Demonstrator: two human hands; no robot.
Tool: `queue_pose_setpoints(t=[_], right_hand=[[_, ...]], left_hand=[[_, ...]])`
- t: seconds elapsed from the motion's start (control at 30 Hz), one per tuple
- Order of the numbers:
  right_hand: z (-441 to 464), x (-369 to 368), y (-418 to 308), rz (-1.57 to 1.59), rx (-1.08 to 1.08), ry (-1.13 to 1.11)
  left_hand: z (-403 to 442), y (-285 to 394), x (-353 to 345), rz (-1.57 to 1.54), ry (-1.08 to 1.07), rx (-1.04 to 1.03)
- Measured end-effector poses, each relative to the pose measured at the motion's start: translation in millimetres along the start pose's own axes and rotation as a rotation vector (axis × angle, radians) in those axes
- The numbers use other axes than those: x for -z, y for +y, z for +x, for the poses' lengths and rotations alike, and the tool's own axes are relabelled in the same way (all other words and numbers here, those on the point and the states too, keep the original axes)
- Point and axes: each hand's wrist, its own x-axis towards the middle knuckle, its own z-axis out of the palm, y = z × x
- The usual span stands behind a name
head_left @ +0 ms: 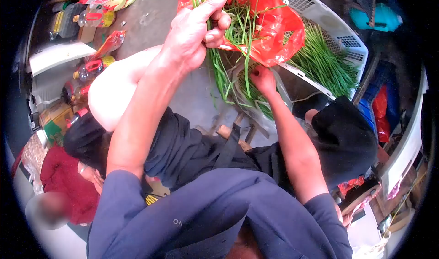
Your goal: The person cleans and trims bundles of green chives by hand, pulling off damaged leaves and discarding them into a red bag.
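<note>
Raised over the near left edge of a red plastic bag (pixel 283 35), my left hand (pixel 194 32) is closed around a small bunch of chives (pixel 220 76), whose long green leaves hang below the fist. Loose green and pale strands (pixel 242 23) fill the red bag. Lower and to the right, my right hand (pixel 264 80) is curled at the mouth of a clear plastic bag (pixel 270 122) with more greens inside. Its fingertips are turned away, so what they grip is hidden. A white slatted basket (pixel 315 5) behind holds a thick pile of long chives (pixel 322 60).
At the left stand several oil bottles (pixel 93 17) with red handles and a cardboard box (pixel 56 115). Another person in a dark red sleeve (pixel 57 179) sits at lower left. A teal jug (pixel 377 17) lies at upper right, above a blue crate (pixel 366 115).
</note>
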Motion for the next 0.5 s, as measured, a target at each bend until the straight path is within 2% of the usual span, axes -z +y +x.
queue_pose_setpoints(t=[0.17,0.27,0.3,0.37,0.4,0.5], right_hand=[[-9,36,-4,-0.017,-0.032,0.08],[-15,61,-14,0.265,-0.158,-0.094],[-18,73,-22,0.258,-0.155,-0.081],[-23,98,-40,0.574,-0.105,-0.149],[-30,120,-64,0.766,-0.178,-0.201],[-39,158,-93,1.133,-0.208,-0.145]], left_hand=[[1,-4,1,0.028,-0.029,-0.019],[2,-9,0,0.037,-0.075,-0.038],[1,-10,-1,0.047,-0.105,-0.046],[-1,-15,-3,0.095,-0.131,-0.046],[-1,-19,-1,0.154,-0.204,0.006],[-5,-29,-8,0.285,-0.299,0.103]])
